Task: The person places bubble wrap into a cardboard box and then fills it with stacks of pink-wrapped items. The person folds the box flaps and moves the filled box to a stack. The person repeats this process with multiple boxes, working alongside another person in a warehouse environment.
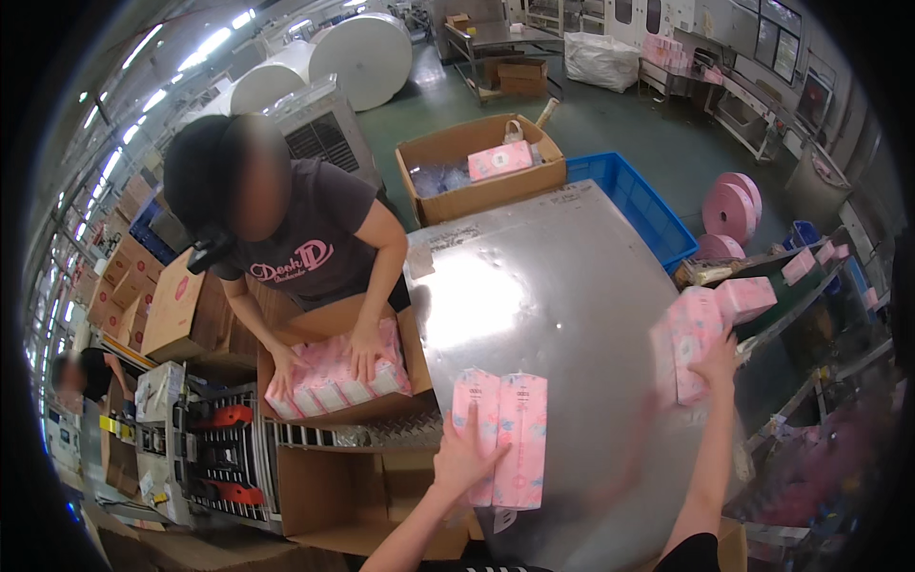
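Note:
My left hand lies over the left of two pink tissue packs standing side by side at the near left edge of a sheet-metal table. Its fingers reach along that pack and its thumb crosses toward the other. At the table's right side, my right hand spreads around the near side of a group of pink packs, thumb and fingers apart against them. One more pink pack touches that group, at the end of a green conveyor belt. The packs hide part of both hands' contact.
Across from me, a co-worker presses both hands on pink packs inside a carton. An open carton sits below my left arm. Beyond the table stand another carton and a blue plastic crate. Pink film rolls lie right.

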Motion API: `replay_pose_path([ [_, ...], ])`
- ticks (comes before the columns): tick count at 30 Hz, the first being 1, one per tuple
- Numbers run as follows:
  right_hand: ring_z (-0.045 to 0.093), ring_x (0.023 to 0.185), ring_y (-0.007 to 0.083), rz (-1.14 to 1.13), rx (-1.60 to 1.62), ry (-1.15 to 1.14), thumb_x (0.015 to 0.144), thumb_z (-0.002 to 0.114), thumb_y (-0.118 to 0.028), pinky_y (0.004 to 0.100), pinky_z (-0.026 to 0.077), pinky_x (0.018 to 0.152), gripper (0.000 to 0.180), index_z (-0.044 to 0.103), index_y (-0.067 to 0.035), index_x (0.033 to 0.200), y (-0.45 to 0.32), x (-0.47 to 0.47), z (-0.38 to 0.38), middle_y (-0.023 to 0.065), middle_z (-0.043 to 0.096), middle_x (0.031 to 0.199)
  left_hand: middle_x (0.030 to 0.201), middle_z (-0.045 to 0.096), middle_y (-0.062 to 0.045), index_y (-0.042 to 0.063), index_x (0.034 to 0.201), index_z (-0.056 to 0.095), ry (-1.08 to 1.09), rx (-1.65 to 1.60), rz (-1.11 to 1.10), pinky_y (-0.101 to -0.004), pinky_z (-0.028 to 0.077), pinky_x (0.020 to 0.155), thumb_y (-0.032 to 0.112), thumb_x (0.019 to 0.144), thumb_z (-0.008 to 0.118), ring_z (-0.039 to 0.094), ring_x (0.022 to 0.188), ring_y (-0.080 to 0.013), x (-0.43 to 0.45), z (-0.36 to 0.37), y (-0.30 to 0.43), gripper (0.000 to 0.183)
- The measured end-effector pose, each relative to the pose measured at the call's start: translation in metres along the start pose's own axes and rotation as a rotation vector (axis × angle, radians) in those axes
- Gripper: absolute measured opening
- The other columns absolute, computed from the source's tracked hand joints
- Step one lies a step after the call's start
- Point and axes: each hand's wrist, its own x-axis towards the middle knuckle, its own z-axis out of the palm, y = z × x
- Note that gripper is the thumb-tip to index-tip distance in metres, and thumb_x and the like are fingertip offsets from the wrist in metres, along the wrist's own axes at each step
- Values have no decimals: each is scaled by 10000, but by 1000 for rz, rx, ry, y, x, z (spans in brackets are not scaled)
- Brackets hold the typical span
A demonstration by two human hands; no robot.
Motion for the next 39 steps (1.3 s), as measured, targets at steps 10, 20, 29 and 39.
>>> replay_pose_path([
  [10,306,1407,416,-480,750,-112,692,815,-514,454,331,1119,1161,190,23,1511,-94,-128,-3,309,306,1501,1452,259,-373,182,1536,238,-96,0,-104,-528,532,837,682,748,655,579,1091,-522,-6,-6,-6,1022],
  [20,324,1368,458,-160,250,253,893,586,-501,539,226,1149,484,699,-44,1006,-59,55,85,280,451,1414,1416,322,-342,204,1550,192,-44,-46,-123,-508,536,820,669,756,662,599,1067,-488,9,7,0,1034],
  [29,270,1439,360,-777,878,-140,829,682,-224,517,246,1146,710,392,-101,1465,-116,-154,59,186,284,1551,1407,322,-358,215,1547,208,-74,-24,-144,-509,544,802,666,740,680,593,1080,-492,-4,-1,-15,1038],
  [39,144,1457,446,476,302,24,678,763,-605,576,259,1129,1332,-44,48,1511,-126,50,23,322,145,1546,1445,315,-320,144,1543,219,-76,-58,-160,-489,538,833,666,720,700,552,1164,-474,-15,3,-18,1087],
])
